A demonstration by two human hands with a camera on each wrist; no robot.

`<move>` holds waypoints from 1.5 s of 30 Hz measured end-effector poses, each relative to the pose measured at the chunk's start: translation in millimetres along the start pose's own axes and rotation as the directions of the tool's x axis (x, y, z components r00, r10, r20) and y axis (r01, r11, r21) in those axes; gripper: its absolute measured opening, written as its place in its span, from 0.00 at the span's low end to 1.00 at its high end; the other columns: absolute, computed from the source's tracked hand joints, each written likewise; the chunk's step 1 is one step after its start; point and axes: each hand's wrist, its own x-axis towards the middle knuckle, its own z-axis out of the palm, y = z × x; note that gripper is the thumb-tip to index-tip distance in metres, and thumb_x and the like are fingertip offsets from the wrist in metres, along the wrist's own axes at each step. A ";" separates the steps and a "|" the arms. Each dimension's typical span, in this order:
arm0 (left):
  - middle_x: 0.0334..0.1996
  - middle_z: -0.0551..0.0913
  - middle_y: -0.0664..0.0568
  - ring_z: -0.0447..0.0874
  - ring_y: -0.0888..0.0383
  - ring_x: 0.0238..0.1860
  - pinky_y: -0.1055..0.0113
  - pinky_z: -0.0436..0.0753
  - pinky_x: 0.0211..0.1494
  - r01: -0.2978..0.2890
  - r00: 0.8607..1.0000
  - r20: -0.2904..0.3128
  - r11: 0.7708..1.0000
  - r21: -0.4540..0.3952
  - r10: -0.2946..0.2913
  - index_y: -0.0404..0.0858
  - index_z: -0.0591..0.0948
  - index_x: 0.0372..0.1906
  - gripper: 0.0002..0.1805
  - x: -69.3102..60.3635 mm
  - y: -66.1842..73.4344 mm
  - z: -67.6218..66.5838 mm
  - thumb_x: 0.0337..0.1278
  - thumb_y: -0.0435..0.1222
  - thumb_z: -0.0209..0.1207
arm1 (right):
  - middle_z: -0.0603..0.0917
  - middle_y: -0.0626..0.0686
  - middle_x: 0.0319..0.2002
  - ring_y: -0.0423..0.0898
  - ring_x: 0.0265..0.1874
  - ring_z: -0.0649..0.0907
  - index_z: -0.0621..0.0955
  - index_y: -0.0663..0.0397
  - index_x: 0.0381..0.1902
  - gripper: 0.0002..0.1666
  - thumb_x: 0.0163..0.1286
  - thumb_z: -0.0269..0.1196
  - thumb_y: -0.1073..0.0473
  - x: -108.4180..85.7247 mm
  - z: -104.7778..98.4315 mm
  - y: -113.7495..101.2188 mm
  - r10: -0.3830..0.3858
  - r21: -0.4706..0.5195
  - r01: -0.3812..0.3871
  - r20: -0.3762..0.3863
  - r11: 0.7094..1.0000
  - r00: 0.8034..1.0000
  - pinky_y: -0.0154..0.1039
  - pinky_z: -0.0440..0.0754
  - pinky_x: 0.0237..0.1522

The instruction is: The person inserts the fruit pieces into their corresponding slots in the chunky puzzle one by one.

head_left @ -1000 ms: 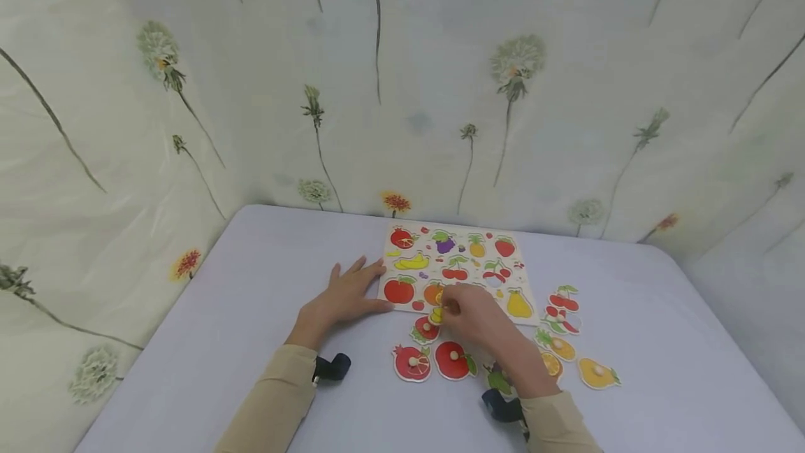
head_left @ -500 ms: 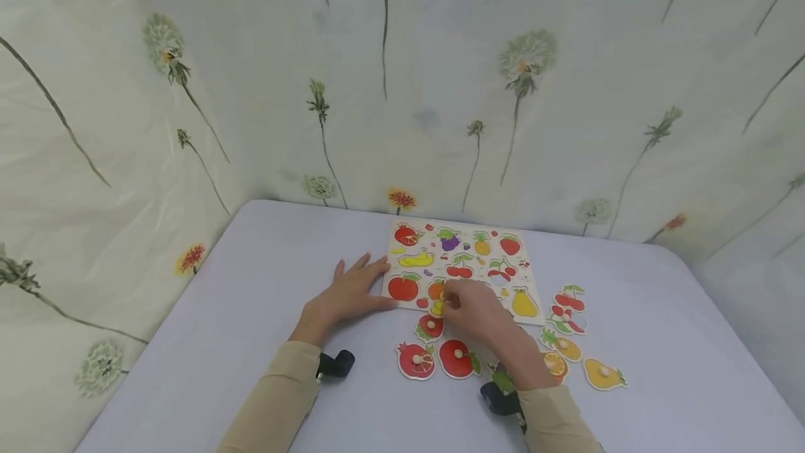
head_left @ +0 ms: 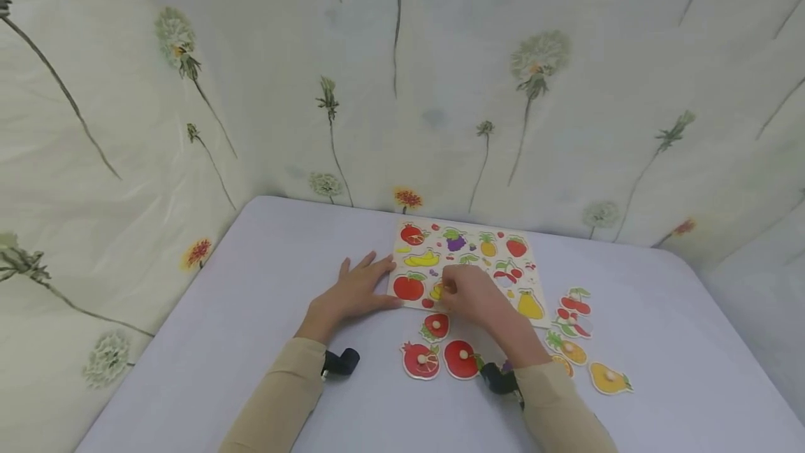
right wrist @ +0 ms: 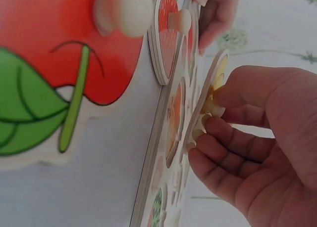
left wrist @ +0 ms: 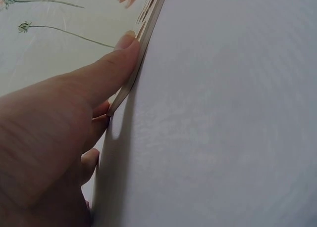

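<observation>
My left hand rests at the left edge of a wooden fruit puzzle board, fingers spread and mostly straight. In the left wrist view, its thumb touches the board's edge. My right hand pinches the knob of a banana puzzle piece. That piece is held over the lower part of the board, covering the printed orange. From the right wrist view, the banana piece is tilted and apart from the board. Thumb and fingers of the right hand hide much of its knob.
Loose knobbed pieces lie in front of the board: a strawberry, a pomegranate and an apple. To the right lie cherries, a pineapple, a pear and others. My right wrist partly covers some pieces.
My right hand has moved slightly away from me with the banana piece, from the board's near edge to over the printed orange. The left hand stays at the board's edge.
</observation>
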 end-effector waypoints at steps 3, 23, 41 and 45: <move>0.77 0.62 0.55 0.44 0.50 0.82 0.37 0.37 0.80 0.001 1.000 0.000 1.000 -0.006 -0.001 0.51 0.65 0.75 0.46 0.1 1.7 -1.5 0.53 0.62 0.64 | 0.79 0.46 0.27 0.43 0.31 0.77 0.79 0.42 0.32 0.11 0.62 0.71 0.49 5.7 -0.7 1.2 -0.004 -0.004 0.004 0.006 1.000 1.000 0.36 0.76 0.32; 0.78 0.61 0.56 0.43 0.50 0.82 0.38 0.35 0.80 0.019 1.000 0.018 1.000 -0.024 -0.018 0.53 0.64 0.75 0.46 1.5 2.8 -3.4 0.52 0.62 0.64 | 0.79 0.48 0.27 0.44 0.27 0.78 0.79 0.45 0.37 0.07 0.67 0.66 0.52 32.0 -7.2 -9.0 -0.038 0.002 0.038 0.035 0.999 0.999 0.37 0.75 0.30; 0.78 0.61 0.58 0.43 0.51 0.82 0.38 0.36 0.80 0.017 1.000 0.017 1.000 -0.020 -0.017 0.53 0.65 0.75 0.44 0.0 2.7 -5.0 0.53 0.62 0.64 | 0.81 0.46 0.31 0.45 0.31 0.77 0.80 0.47 0.37 0.09 0.65 0.68 0.51 66.3 -5.8 -15.8 -0.105 -0.151 0.105 0.009 0.983 0.994 0.37 0.77 0.36; 0.78 0.61 0.56 0.43 0.50 0.82 0.37 0.35 0.80 0.015 1.000 0.019 0.999 -0.032 -0.014 0.52 0.65 0.75 0.44 -1.2 3.3 -7.1 0.54 0.61 0.64 | 0.81 0.47 0.31 0.45 0.31 0.77 0.80 0.47 0.37 0.09 0.66 0.68 0.51 69.2 -3.5 -17.6 -0.105 -0.127 0.107 0.023 0.986 0.994 0.37 0.77 0.35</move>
